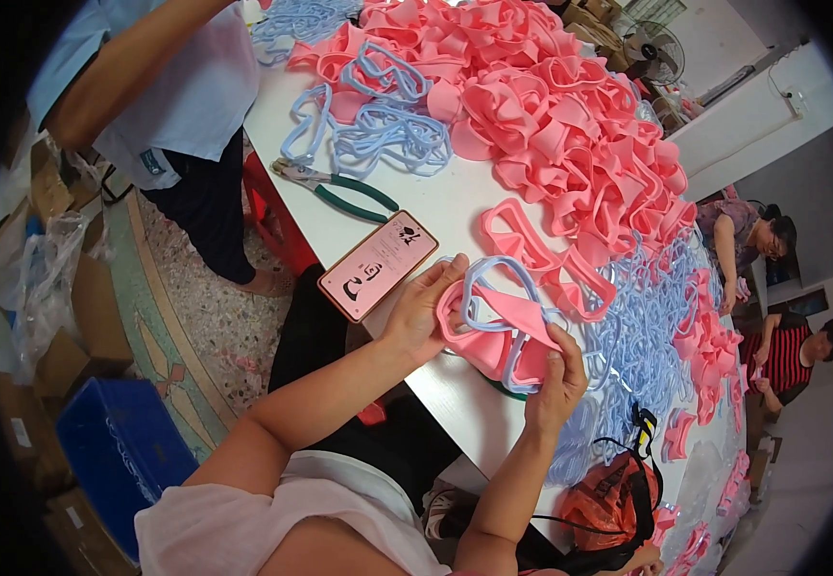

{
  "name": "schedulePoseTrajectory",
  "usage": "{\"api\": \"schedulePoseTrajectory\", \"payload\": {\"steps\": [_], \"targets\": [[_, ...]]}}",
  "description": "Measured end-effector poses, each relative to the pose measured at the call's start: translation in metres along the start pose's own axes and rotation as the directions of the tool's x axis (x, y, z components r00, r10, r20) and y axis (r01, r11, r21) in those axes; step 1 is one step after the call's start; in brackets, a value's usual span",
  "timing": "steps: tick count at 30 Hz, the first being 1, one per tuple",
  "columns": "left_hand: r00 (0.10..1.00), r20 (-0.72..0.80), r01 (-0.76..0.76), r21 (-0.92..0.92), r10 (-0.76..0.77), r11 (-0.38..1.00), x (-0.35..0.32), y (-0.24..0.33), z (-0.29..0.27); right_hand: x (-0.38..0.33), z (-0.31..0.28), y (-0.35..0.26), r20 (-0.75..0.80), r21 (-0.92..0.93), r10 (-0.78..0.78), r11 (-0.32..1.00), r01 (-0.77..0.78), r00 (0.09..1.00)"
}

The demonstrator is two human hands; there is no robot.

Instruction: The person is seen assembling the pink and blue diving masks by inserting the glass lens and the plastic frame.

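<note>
My left hand [418, 312] and my right hand [558, 382] hold a soft pink goggle-shaped frame [474, 344] over the table's near edge. A light blue frame [468, 288] is looped around and through the pink one, so both hands grip the two together. My left fingers pinch the left end; my right thumb and fingers close on the right end. Just beyond the hands lie loose pink frames [584, 286]. A flat pink phone-like rectangle [379, 266] with a brown edge rests by my left hand. Pliers [349, 195] with green handles lie past it.
A large heap of pink frames [570, 125] covers the table's [435, 197] far side. Light blue frames [627, 326] pile up at right. An orange-red plastic bag [608, 499] sits near my right arm. A blue bin [126, 446] stands on the floor. Co-workers stand left and far right.
</note>
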State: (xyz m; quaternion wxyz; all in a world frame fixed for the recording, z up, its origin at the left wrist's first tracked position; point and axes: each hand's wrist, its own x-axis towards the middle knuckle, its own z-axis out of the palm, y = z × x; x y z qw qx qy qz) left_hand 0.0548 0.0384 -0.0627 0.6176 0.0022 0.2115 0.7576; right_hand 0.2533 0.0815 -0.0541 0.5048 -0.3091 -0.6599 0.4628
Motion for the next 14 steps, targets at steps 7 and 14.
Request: {"api": "schedulePoseTrajectory", "payload": {"steps": [7, 14], "targets": [[0.991, -0.061, -0.115, 0.067, 0.119, 0.991, -0.004, -0.008, 0.0, -0.01, 0.004, 0.012, -0.037, 0.083, 0.039, 0.996, -0.036, 0.999], [0.995, -0.099, 0.014, 0.053, -0.009, 0.998, -0.018, -0.015, -0.01, -0.019, 0.009, 0.011, -0.075, 0.204, 0.139, 0.971, -0.121, 0.987]]}}
